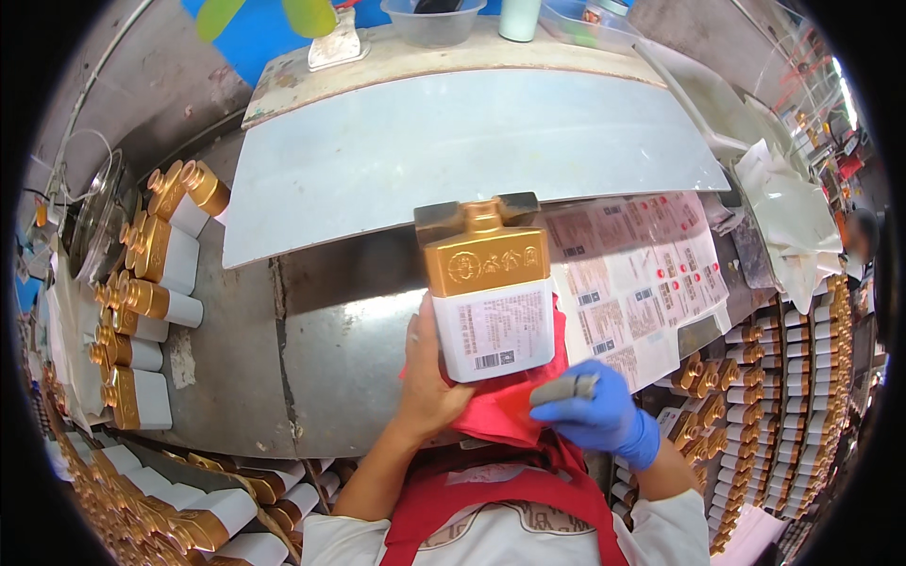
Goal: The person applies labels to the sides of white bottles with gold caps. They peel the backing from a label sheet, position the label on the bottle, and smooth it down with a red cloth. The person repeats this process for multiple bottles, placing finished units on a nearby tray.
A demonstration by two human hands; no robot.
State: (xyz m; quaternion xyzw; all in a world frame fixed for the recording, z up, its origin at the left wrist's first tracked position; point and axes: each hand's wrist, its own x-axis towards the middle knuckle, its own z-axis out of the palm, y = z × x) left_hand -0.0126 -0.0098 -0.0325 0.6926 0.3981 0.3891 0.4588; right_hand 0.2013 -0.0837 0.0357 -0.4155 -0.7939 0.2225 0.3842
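Holding a gold-and-white bottle [493, 321] over the near edge of the metal worktop [354, 358].
Along the left edge, matching bottles [172, 259]; with the bare left hand [432, 385], grips the bottle's lower left side, cannot make out the fingers hidden behind; with the gloved right hand [602, 412], fingers curled, clasps a grey tool [559, 390]; toward the right edge, printed label sheets [651, 274].
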